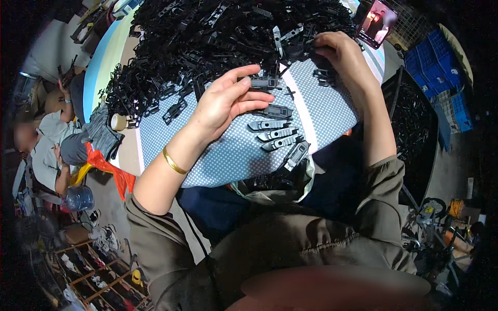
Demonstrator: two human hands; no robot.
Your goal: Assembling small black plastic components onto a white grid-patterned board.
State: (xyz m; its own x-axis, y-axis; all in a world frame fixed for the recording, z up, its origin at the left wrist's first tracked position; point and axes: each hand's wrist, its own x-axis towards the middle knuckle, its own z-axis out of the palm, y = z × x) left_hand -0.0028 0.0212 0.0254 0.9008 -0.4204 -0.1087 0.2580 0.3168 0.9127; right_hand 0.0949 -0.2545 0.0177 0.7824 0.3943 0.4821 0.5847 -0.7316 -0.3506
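My left hand [220, 103] is over the patterned cloth, its fingers partly spread around a long black plastic part [266, 83]. The thumb meets one end of that part, which seems to be held there. Just below lies another black part [277, 111], beside several grey-and-black parts [272, 125] in a loose column. My right hand [340, 52] is at the right edge of the pile of black plastic pieces [192, 36], its fingers curled and pinched together. What sits between its fingertips is too dark to make out.
A roll of tape [119, 122] stands at the table's left edge, and a phone [377, 23] at the far right. Blue crates [436, 59] are beyond the table on the right. On the left a person [49, 145] sits near an orange bag [116, 171]. A pouch [306, 189] hangs at my lap.
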